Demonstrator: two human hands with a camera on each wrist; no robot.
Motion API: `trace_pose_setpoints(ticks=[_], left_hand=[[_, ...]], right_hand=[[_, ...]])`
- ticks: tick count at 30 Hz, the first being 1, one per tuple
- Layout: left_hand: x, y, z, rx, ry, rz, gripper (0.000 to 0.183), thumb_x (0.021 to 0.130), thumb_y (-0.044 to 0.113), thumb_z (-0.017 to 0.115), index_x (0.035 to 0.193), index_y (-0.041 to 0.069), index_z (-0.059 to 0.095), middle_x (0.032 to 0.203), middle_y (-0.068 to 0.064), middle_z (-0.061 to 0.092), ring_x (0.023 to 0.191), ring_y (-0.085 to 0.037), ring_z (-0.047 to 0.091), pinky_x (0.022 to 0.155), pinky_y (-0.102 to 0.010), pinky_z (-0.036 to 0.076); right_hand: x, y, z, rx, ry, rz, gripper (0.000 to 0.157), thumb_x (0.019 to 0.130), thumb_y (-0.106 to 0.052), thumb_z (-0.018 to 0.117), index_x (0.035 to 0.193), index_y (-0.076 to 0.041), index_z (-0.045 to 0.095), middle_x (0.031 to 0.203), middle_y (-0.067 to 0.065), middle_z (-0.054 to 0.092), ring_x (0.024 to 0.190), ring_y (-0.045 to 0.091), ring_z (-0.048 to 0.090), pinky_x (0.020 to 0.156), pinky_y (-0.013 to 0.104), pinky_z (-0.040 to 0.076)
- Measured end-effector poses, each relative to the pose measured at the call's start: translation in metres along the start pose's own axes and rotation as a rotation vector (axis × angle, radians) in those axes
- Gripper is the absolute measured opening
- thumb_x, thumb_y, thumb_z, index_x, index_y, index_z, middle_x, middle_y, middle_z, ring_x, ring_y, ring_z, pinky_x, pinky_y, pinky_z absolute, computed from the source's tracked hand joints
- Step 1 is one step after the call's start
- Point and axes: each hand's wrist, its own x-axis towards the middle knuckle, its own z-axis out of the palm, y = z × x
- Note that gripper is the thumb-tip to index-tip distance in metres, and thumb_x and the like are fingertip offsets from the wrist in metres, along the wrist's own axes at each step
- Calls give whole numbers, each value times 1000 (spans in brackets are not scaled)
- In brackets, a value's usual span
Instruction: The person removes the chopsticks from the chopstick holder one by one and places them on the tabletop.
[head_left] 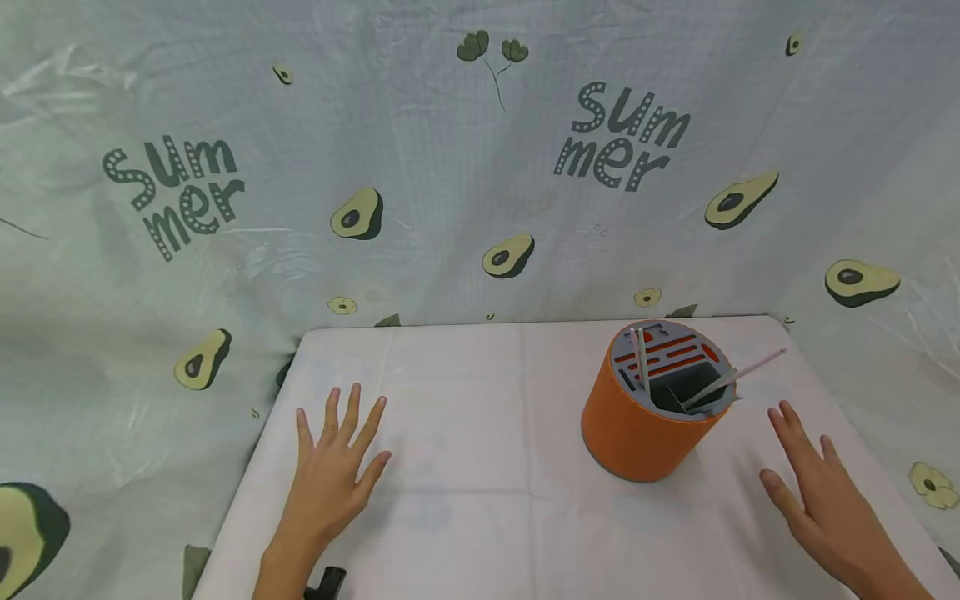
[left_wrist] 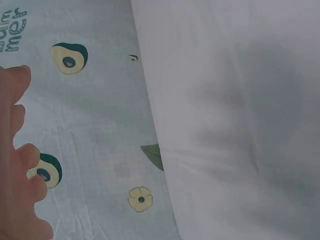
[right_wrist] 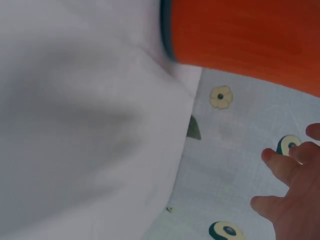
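Observation:
An orange cylindrical desk organizer [head_left: 637, 425] with a grey slotted top stands on the right half of the white table. Two thin, pale sticks [head_left: 642, 362] rise from its slots, and another pinkish stick [head_left: 757, 364] leans out to the right. My left hand [head_left: 330, 479] is held over the left side of the table, fingers spread, holding nothing. To the right of the organizer, my right hand [head_left: 821, 504] is apart from it, its fingers extended and holding nothing. In the right wrist view, the organizer's orange wall [right_wrist: 245, 40] fills the upper right, above my fingers [right_wrist: 282, 167].
The white tablecloth [head_left: 465, 400] covers the table, with its far edge meeting a pale curtain [head_left: 435, 142] printed with avocados and "summer" lettering. A small black object [head_left: 327, 583] shows at my left wrist.

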Motion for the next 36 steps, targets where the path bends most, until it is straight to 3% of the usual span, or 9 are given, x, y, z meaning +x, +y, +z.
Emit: trace_pose_setpoints(ticks=[4, 7, 9, 13, 14, 17, 27, 31, 36], left_hand=[[7, 14, 3, -31, 74, 53, 68, 110, 62, 19, 164, 24, 36, 168, -17, 36, 153, -44, 38, 121, -80, 11], [12, 24, 6, -63, 139, 87, 64, 112, 58, 24, 161, 22, 42, 164, -16, 44, 147, -40, 49, 121, -77, 17], [16, 30, 8, -88, 179, 102, 62, 112, 55, 27, 159, 20, 45, 161, -15, 47, 144, -39, 53, 122, -75, 20], [26, 44, 10, -152, 234, 115, 59, 112, 52, 31, 157, 18, 49, 157, -13, 54, 141, -36, 56, 121, -71, 27], [29, 48, 11, -169, 242, 117, 58, 112, 51, 32, 157, 17, 49, 156, -12, 55, 141, -35, 56, 121, -70, 29], [44, 59, 13, -226, 276, 132, 56, 112, 48, 36, 155, 16, 51, 152, -10, 60, 139, -34, 59, 118, -69, 34], [101, 116, 23, -465, 332, 226, 42, 101, 21, 65, 142, 11, 64, 135, -7, 72, 125, -27, 69, 112, -63, 45], [116, 141, 25, -566, 279, 210, 39, 102, 18, 65, 141, 12, 65, 132, -4, 73, 123, -21, 69, 111, -51, 50], [118, 164, 25, -714, 175, 158, 36, 104, 19, 63, 139, 12, 65, 136, -1, 71, 126, -19, 65, 105, -42, 53]], right_hand=[[4, -5, -1, 139, 69, 2, 72, 111, -27, 48, 170, -20, 7, 174, 21, 15, 163, 35, 12, 132, 38, -14], [7, -10, -2, 232, 109, 28, 67, 111, -23, 47, 169, -26, 13, 163, 30, 36, 156, 41, 27, 133, 56, 3], [9, -13, -3, 274, 136, 49, 65, 111, -22, 46, 168, -30, 16, 160, 28, 43, 159, 22, 30, 134, 42, 14], [15, -17, -3, 339, 205, 62, 58, 112, -19, 42, 166, -33, 25, 165, -9, 43, 144, -23, 26, 111, 0, 21], [18, -18, -3, 357, 222, 60, 56, 113, -19, 41, 165, -33, 27, 163, -19, 41, 137, -29, 26, 100, -7, 18], [27, -23, -3, 427, 263, 57, 52, 114, -18, 38, 164, -30, 32, 156, -32, 42, 134, -27, 33, 99, -8, 25], [65, -37, -10, 661, 233, 99, 48, 116, -27, 32, 163, -18, 34, 158, 4, 44, 128, -11, 46, 91, 0, 45], [74, -44, -11, 680, 193, 131, 50, 116, -32, 32, 164, -19, 30, 161, 8, 39, 128, -9, 43, 90, -1, 45], [72, -55, -6, 718, 157, 134, 52, 116, -36, 28, 165, -18, 28, 163, 10, 36, 127, -9, 43, 92, -1, 45]])
